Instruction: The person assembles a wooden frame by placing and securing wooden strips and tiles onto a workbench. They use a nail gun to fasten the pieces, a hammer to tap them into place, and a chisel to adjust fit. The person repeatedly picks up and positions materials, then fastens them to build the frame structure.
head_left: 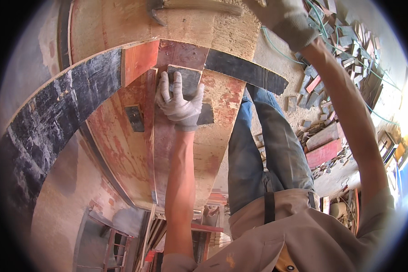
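My left hand (pixel 180 99), in a pale knit glove, grips a small dark wooden block (pixel 188 79), fingers over its face and thumb along its right side. The block sits against a reddish-brown board piece (pixel 182 53) in a curved band of plywood. That band continues as a long black-faced strip (pixel 72 84) to the left and a shorter black strip (pixel 245 68) to the right. An orange-red piece (pixel 139 61) adjoins it. My gloved right hand (pixel 283 20) is raised at the top edge, its fingers partly cut off. Near it lies a hammer (pixel 201 5) with a wooden handle.
Worn, red-stained boards (pixel 224 97) form the work surface. Two more dark offcuts, one a small block (pixel 134 118), lie on it. Many scrap blocks (pixel 349 41) and a thin green hose (pixel 371 72) cover the floor at right. Stacked timber (pixel 154 238) stands near the lower edge.
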